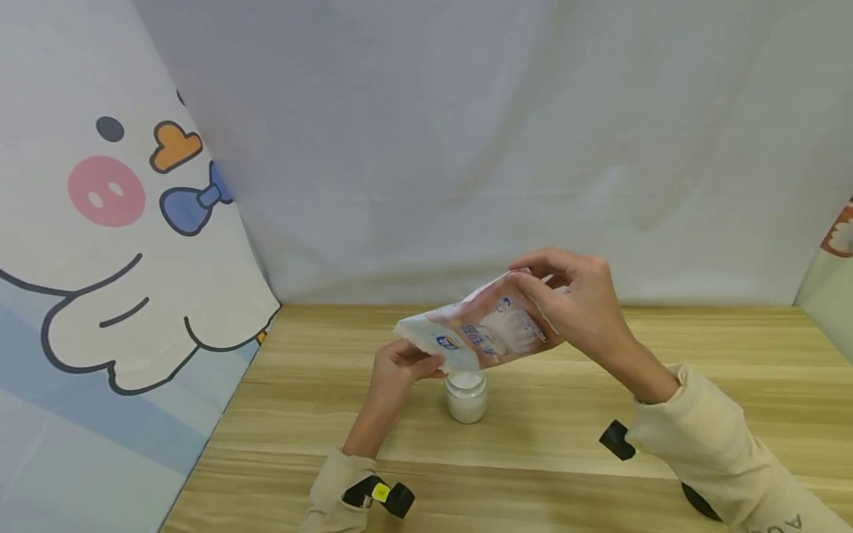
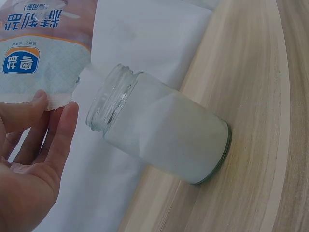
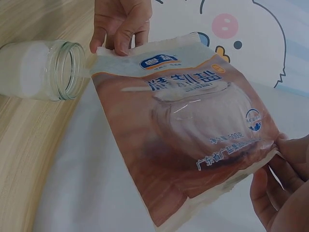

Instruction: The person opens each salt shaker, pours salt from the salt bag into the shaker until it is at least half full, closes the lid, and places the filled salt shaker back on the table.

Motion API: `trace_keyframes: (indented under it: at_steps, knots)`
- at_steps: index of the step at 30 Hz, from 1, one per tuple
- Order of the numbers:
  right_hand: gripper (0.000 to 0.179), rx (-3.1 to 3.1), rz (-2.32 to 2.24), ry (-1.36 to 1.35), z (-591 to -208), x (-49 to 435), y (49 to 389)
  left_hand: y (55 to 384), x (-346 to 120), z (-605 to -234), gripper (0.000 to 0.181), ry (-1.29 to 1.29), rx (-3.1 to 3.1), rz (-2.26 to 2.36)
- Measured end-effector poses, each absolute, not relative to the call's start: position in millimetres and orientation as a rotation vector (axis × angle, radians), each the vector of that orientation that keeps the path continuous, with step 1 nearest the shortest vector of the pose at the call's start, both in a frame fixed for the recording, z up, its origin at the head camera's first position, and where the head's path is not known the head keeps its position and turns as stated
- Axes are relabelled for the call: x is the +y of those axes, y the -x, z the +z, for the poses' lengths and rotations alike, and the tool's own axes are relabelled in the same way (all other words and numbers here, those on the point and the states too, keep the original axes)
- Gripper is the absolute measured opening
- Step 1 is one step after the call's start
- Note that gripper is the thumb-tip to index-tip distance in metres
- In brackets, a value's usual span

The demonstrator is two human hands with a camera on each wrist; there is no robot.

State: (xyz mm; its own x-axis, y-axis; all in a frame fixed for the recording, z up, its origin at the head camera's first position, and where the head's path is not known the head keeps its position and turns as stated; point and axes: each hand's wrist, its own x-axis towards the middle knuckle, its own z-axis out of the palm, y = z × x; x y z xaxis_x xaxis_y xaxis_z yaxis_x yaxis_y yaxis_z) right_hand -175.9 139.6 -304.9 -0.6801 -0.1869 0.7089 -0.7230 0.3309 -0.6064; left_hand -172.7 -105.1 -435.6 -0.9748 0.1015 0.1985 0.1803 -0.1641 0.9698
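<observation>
A salt bag (image 1: 493,329), pinkish brown with a pale blue end, is held tilted over a glass jar (image 1: 466,403). My left hand (image 1: 403,370) pinches the bag's pale, lower end near the jar's mouth. Higher up and to the right, my right hand (image 1: 576,300) pinches the opposite end by its edge. In the right wrist view, a faint white stream of salt (image 3: 86,72) runs from the bag's corner into the jar's mouth. White salt fills much of the open jar (image 2: 166,130), which stands upright on the table; neither hand touches it.
The wood-grain table (image 1: 300,429) runs back to a pale grey curtain (image 1: 426,148). At the left hangs a panel with a cartoon bird (image 1: 133,296). Black wrist camera mounts (image 1: 398,500) sit on the beige sleeves (image 1: 706,429).
</observation>
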Motion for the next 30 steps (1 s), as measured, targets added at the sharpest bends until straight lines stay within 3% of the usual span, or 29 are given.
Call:
trace_keyframes:
  at_steps: [30]
  knots:
    - [0.005, -2.044, 1.366, -0.828, -307.6, 141.0, 181.7, 176.5, -103.6, -436.1, 0.025, 0.335, -2.025, -2.294]
